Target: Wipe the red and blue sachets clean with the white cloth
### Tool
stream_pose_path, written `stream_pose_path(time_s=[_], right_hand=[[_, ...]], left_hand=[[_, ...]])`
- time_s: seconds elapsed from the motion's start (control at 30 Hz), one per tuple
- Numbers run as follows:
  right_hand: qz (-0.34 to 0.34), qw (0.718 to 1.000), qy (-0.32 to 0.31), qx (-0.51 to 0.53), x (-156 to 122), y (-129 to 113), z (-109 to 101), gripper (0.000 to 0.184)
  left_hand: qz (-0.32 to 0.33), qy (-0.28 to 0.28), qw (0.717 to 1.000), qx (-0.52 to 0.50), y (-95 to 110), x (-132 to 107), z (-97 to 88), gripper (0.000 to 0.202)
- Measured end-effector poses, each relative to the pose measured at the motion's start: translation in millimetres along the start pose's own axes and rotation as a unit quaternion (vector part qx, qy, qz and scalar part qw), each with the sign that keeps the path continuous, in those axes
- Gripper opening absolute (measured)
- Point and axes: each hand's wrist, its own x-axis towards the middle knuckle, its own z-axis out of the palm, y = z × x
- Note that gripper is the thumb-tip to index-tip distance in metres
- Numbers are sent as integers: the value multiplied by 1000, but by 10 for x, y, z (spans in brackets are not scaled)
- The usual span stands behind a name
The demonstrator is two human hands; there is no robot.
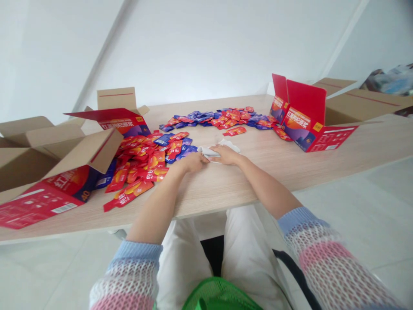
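Note:
A white cloth or tissue [231, 144], crumpled and partly folded, lies on the table in front of me. My right hand [225, 155] rests over it, its fingers bent around the folded part. Curled fingers of my left hand [194, 162] meet the cloth's near left edge, close to the right fingertips. Just left of that hand spreads a heap of red pouches [138, 157], with blue pouches [185, 150] at its right side. Beyond the cloth, a lone red pouch [234, 131] lies in front of a curved row of mixed pouches [196, 117].
Open red cartons with brown insides stand at both sides: a near left carton [48, 196], a back left carton [121, 122] and a right carton [305, 122]. Their flaps stick out. The table's front edge [213, 209] runs close to my legs. A wall [206, 51] rises behind.

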Motion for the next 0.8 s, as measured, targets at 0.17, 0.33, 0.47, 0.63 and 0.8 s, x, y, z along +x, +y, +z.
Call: stream_pose_path(time_s=[0.17,0.33,0.47,0.63,0.8], right_hand=[[78,996,30,-8,27,165,-16,71],[109,993,41,7,49,213,-3,70],[151,987,63,4,48,224,-4,77],[199,977,75,6,25,251,-30,86],[275,957,91,-4,-26,324,-79,81]], left_hand=[[25,-17,1000,-7,-23,31,14,60],[44,-27,999,-12,-38,51,27,63],[41,-44,998,8,-15,41,-3,66],[10,-49,998,23,6,24,-16,67],[3,-55,998,32,11,15,-17,65]])
